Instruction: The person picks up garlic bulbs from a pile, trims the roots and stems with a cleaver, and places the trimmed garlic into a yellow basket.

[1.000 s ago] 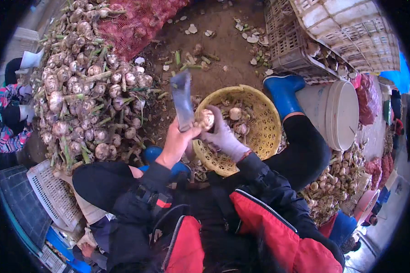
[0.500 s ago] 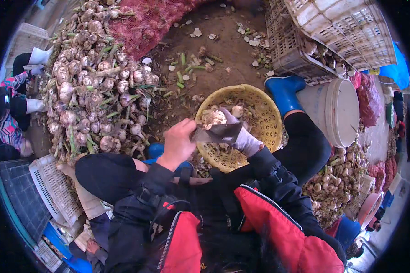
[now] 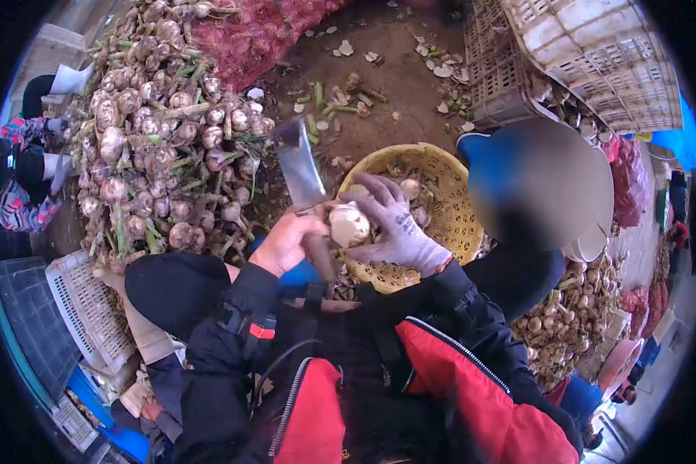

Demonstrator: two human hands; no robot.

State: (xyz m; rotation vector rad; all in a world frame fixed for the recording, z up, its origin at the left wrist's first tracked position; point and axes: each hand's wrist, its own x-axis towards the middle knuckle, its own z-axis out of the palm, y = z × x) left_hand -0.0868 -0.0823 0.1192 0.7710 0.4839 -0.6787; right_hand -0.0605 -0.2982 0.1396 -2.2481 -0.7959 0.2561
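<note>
My left hand (image 3: 286, 241), bare, is closed round the handle of a broad-bladed knife (image 3: 300, 166). The blade points up and away, with its handle end showing below the fist. My right hand (image 3: 398, 228) wears a grey glove and curls its fingers around a garlic bulb (image 3: 349, 226). A pale, flat face of the bulb is turned up toward me, close beside my left fingers. Beneath the hands stands a yellow plastic basket (image 3: 472, 205), with several garlic bulbs (image 3: 411, 189) inside.
At left rises a large heap of garlic with stalks (image 3: 158, 155), and behind it lies a red mesh sack (image 3: 243, 42). Plastic crates (image 3: 595, 62) are stacked at upper right. Cut stalks (image 3: 340, 100) litter the ground. Another person's sleeve (image 3: 27, 213) shows at far left.
The knife has swung from lying across the bulb to pointing up and away. My right hand has opened its hold wider round the bulb, whose pale face now shows.
</note>
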